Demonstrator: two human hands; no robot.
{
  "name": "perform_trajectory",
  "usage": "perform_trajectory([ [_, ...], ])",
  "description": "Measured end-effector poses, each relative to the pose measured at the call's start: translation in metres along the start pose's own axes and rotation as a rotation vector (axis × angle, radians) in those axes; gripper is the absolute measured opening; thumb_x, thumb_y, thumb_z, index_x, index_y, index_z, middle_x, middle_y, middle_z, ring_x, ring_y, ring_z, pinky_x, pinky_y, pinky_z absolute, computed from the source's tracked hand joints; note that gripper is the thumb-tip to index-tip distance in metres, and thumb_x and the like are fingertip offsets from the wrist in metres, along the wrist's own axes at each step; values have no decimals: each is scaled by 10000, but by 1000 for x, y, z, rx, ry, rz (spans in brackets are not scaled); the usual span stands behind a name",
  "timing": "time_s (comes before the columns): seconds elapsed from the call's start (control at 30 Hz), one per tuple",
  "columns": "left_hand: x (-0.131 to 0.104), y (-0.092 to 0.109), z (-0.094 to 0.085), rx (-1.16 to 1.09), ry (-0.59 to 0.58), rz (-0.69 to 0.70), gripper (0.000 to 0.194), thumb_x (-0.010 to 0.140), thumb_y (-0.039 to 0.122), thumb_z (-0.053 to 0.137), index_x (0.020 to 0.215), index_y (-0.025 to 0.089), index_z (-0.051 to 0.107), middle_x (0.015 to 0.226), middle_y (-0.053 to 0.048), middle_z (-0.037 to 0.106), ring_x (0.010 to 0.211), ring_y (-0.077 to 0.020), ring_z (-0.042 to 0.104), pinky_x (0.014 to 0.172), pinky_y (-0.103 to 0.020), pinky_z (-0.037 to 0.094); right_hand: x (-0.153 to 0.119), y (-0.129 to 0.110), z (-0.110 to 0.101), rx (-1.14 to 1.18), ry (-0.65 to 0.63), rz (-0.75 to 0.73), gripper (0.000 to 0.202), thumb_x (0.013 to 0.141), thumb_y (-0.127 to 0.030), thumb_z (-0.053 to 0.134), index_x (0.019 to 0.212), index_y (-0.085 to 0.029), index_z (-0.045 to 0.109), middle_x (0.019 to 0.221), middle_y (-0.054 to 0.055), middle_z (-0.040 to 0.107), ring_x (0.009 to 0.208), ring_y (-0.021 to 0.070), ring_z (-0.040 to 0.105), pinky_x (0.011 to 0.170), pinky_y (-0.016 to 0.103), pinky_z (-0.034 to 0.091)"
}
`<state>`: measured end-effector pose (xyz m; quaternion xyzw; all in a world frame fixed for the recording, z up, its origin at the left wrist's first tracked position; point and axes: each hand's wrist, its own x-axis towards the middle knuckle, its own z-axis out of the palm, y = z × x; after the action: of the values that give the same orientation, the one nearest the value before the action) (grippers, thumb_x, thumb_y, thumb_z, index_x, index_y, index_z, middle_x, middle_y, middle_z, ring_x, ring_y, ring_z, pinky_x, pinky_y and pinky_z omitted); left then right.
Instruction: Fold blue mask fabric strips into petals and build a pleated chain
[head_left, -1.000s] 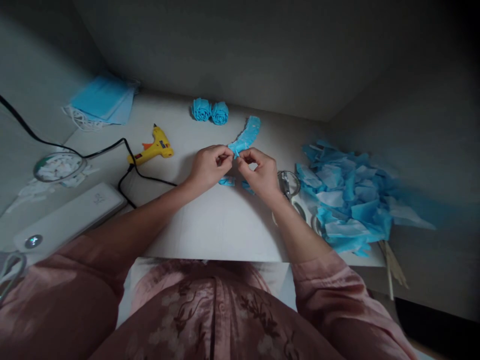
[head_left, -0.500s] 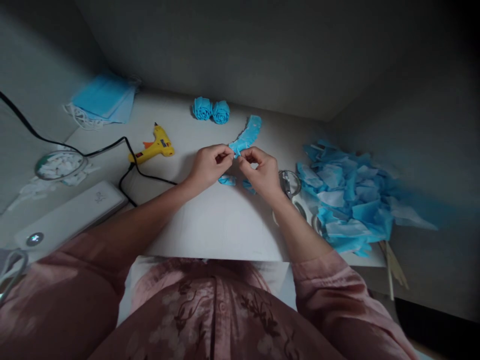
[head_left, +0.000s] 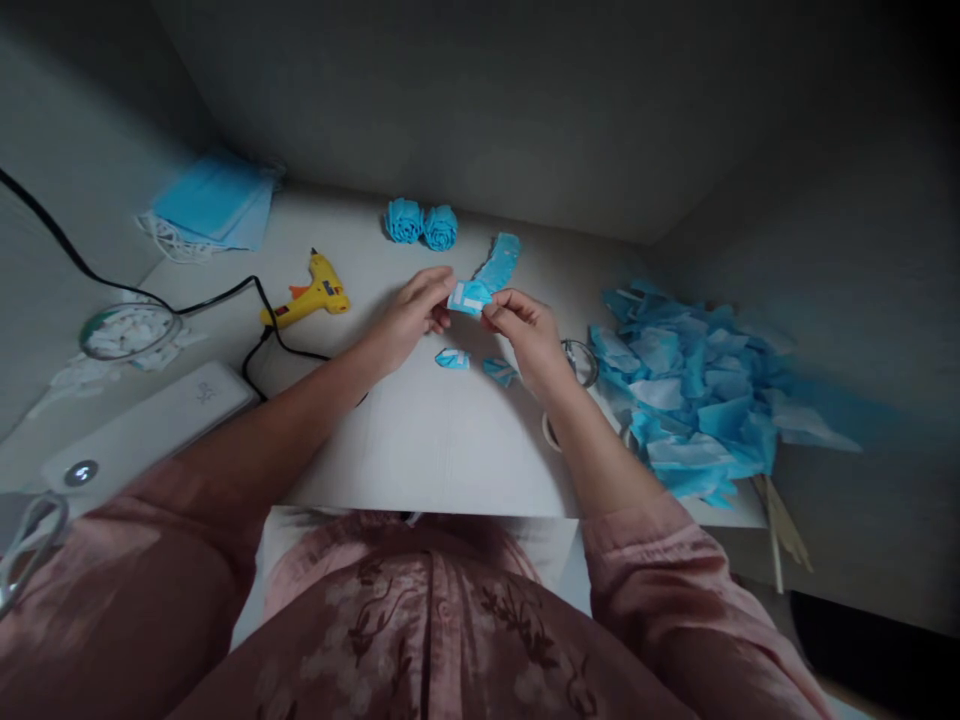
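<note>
Held strip (head_left: 470, 298) partly hidden, cable (head_left: 217, 299) cropped

Matt, cloth-like blue piece (head_left: 466, 300) here; glue gun (head_left: 324, 287), smooth plastic; sleeve (head_left: 652, 555), satiny cloth; surface (head_left: 442, 450) smooth.

You have a single view, from the camera worn on your head, looking forward and steeply down over your pink shirt (head_left: 442, 620). It sits above and behind your left hand (head_left: 411, 312) and right hand (head_left: 531, 335), which show small near the middle of the frame. Your shirt and sleeves (head_left: 656, 565) lie nearer the camera than the hands; past the hands, the view runs over the tabletop (head_left: 442, 440) to the back wall (head_left: 450, 110). It also takes in a left wall (head_left: 75, 120) and a right wall (head_left: 855, 230), well apart from the hands.
</note>
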<state>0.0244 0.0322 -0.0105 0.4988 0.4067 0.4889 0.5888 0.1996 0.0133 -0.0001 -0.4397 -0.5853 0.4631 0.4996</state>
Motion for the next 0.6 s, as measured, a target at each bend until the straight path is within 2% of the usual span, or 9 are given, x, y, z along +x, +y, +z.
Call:
perform_trajectory([
  [0.07, -2, 1, 0, -57, -154, -58, 200, 835, 394, 612, 888, 203, 585, 785, -11, 606, 630, -111, 560, 585, -248, 426, 0, 0, 0, 10, -17, -15, 201, 764, -385, 687, 736, -202, 607, 668, -30, 579, 658, 114, 520, 700, 274, 436],
  [0.13, -4, 1, 0, -47, -200, -32, 163, 786, 331, 649, 760, 193, 566, 719, -8, 582, 617, -110, 535, 591, -256, 417, -1, 0, 0, 7, -23, -25, 205, 771, -390, 685, 741, -202, 609, 679, -28, 585, 665, 114, 527, 705, 272, 441],
  [0.27, -6, 2, 2, 2, -155, 69, 142, 737, 256, 653, 663, 190, 550, 628, 9, 527, 592, -106, 478, 595, -265, 388, 1, 1, 0, -5, -48, -28, 274, 799, -464, 663, 745, -202, 608, 708, -21, 601, 691, 116, 533, 718, 269, 439],
  [0.4, -8, 4, 4, 60, -151, 80, 119, 704, 251, 661, 663, 194, 565, 613, 19, 520, 585, -110, 452, 575, -268, 361, 2, 1, 1, -77, -45, -37, 396, 710, -552, 756, 690, -199, 576, 624, -53, 502, 625, 100, 427, 630, 247, 359],
  [0.5, -9, 5, 5, 73, -143, 94, 127, 692, 257, 663, 648, 196, 561, 608, 21, 514, 589, -112, 446, 578, -268, 359, 3, 1, 1, -99, -49, -50, 380, 695, -515, 772, 672, -194, 570, 595, -66, 458, 596, 90, 371, 597, 244, 312],
  [0.6, -9, 5, 5, 72, -134, 95, 164, 695, 274, 668, 617, 195, 548, 605, 14, 522, 595, -113, 456, 588, -268, 368, 3, 1, -1, -82, -65, -31, 318, 718, -471, 744, 691, -188, 602, 628, -50, 538, 613, 95, 425, 619, 248, 345],
])
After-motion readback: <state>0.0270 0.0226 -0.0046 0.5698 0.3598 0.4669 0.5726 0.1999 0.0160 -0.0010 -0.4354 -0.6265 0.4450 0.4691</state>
